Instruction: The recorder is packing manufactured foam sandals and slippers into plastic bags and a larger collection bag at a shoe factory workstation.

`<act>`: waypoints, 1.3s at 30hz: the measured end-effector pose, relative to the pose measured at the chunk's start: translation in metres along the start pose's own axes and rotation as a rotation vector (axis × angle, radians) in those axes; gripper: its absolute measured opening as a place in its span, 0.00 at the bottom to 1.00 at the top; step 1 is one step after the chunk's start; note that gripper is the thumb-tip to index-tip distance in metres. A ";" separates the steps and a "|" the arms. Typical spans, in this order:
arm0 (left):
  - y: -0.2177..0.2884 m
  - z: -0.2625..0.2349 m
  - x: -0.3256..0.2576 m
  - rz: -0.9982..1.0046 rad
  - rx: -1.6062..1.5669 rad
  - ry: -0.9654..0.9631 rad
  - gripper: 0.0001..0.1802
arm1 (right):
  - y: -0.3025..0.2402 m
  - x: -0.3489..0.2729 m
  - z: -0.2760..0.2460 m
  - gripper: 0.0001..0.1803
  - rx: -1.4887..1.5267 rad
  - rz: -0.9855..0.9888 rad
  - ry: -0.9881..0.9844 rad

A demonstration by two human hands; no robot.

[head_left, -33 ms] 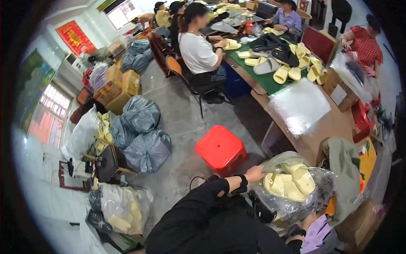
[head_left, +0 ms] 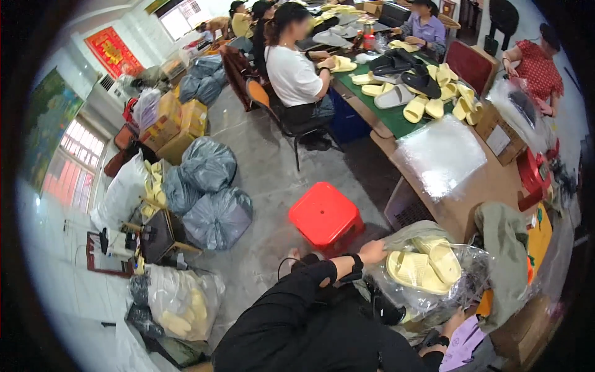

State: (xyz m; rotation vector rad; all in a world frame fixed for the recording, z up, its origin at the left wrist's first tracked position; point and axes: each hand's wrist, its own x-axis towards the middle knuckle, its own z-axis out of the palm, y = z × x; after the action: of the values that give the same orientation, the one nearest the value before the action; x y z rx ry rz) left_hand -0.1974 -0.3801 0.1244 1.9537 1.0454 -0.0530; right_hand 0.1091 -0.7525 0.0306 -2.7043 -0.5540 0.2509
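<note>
A pair of pale yellow slippers (head_left: 426, 270) lies on top of a clear plastic bag (head_left: 474, 253) at the lower right. My left hand (head_left: 373, 252) grips the edge of a grey-green sack (head_left: 406, 234) just left of the slippers. On the near side, my right hand (head_left: 454, 321) pinches the rim of the clear bag, its fingertips partly hidden by the plastic. Under my right wrist is a lilac printed sheet (head_left: 463, 345). Dark contents show through the plastic beside the slippers.
A red stool (head_left: 327, 214) stands ahead of me. The worktable (head_left: 489, 186) carries clear plastic sheets (head_left: 443, 156) and a pile of slippers (head_left: 443, 93). Grey stuffed bags (head_left: 218, 217) and cartons (head_left: 180, 124) line the left side. Co-workers (head_left: 296, 74) sit around the table.
The whole view has shifted very slightly. Both of my hands keep their places on the sack and the plastic bag.
</note>
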 end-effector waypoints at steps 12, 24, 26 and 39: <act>-0.070 -0.009 0.031 0.101 -0.156 0.410 0.10 | -0.060 0.017 -0.053 0.28 0.174 -0.088 0.001; 0.099 -0.136 -0.026 0.325 -0.594 -0.109 0.15 | -0.101 -0.020 -0.254 0.23 1.256 0.151 0.273; 0.103 -0.136 -0.032 0.285 -0.790 -0.164 0.16 | -0.095 -0.047 -0.252 0.23 1.424 0.120 0.407; 0.148 -0.186 0.060 0.126 -1.136 -0.491 0.22 | -0.128 -0.043 -0.284 0.28 1.725 0.002 0.440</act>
State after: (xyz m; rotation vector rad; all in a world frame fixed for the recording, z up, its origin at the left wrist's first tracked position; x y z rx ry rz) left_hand -0.1209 -0.2434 0.3127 0.8825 0.4279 0.1082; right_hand 0.0944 -0.7507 0.3448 -1.0067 -0.0429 0.0419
